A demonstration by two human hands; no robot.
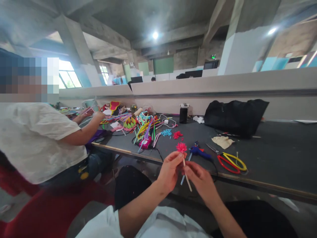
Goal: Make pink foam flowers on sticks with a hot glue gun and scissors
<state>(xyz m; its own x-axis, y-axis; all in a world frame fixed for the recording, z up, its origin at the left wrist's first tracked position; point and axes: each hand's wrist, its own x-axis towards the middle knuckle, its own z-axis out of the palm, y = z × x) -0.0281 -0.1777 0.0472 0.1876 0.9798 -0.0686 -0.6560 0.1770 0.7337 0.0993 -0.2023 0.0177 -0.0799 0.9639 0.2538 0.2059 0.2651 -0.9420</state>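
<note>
A pink artificial flower [181,147] with a thin cream stem [187,178] is held up in front of the table's edge. My left hand [171,170] is closed, thumb and fingers pinching the stem just under the petals. Lower down, the fingers of my right hand [200,178] are closed around the same stem, whose end sticks out below. Just beyond my hands, a blue glue gun [199,152] lies on the table with a clear glue stick [183,178] jutting past the edge. Scissors with red and yellow handles [231,162] lie to its right.
Small red pieces [177,135] and blue pieces [166,132] lie in piles. Colourful pipe cleaners [147,127] crowd the left, beside a magenta box [145,142]. A black bag [232,117], a beige cloth [223,142] and a black phone-like object [183,115] sit farther back. A co-worker [42,138] works at left.
</note>
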